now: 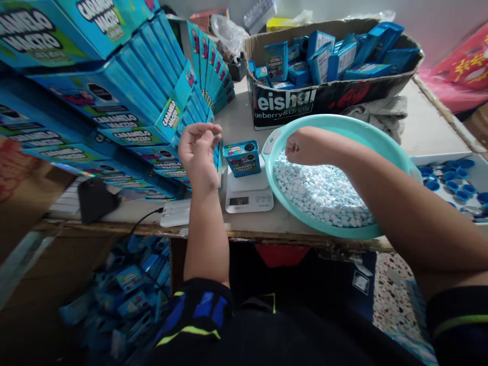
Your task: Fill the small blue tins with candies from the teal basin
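My left hand (pixel 200 155) is raised beside the stacked blue cartons, its fingers loosely bent and nothing visible in them. Just right of it, a small blue candy box (pixel 244 165) stands upright on a white digital scale (pixel 249 201). The scale's display is lit but too blurred to read. Over the left side of a turquoise basin (pixel 343 232), my right hand (pixel 305 146) is closed in a fist. Whatever it may hold is hidden. Small white and pale-blue candies (pixel 324 195) cover the basin's bottom.
Tall stacks of blue cartons (pixel 125 96) crowd the left side. Behind the basin, a cut-down cardboard box (pixel 328 96) holds many blue packs. A white tray (pixel 478 157) with small blue cups lies at right. More blue boxes (pixel 133 290) fill a space below the table.
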Tool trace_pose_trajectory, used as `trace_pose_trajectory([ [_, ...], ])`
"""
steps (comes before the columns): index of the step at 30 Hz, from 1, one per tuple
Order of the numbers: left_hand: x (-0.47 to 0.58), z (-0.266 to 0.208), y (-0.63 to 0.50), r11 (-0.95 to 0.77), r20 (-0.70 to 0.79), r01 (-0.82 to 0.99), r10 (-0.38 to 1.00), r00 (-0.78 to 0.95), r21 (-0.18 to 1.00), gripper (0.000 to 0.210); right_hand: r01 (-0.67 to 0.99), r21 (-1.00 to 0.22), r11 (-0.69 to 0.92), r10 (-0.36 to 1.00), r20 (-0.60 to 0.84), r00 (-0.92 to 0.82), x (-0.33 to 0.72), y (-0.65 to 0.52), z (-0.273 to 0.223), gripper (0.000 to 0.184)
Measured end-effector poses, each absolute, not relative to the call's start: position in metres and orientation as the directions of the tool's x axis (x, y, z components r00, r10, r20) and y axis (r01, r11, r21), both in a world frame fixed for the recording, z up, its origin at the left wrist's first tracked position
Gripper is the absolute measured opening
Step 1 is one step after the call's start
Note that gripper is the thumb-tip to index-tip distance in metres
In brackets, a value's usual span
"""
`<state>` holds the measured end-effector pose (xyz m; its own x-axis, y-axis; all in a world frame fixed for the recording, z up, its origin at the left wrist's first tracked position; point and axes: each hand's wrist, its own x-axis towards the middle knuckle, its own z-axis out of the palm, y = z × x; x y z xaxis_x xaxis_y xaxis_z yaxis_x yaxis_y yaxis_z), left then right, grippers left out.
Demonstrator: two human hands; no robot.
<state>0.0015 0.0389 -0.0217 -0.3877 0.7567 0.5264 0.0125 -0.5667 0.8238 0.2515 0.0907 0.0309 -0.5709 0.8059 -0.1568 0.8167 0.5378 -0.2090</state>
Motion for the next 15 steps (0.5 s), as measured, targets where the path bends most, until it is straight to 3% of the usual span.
trace_pose_trajectory([
  [15,0.0009,-0.0261,0.0411,-0.515,0.498,0.073,0.768,-0.402,0.854,0.032,0.819,-0.2,0.538,0.802,-0.179,-0.57,0.2532,0.0921,0.0322,0.01],
])
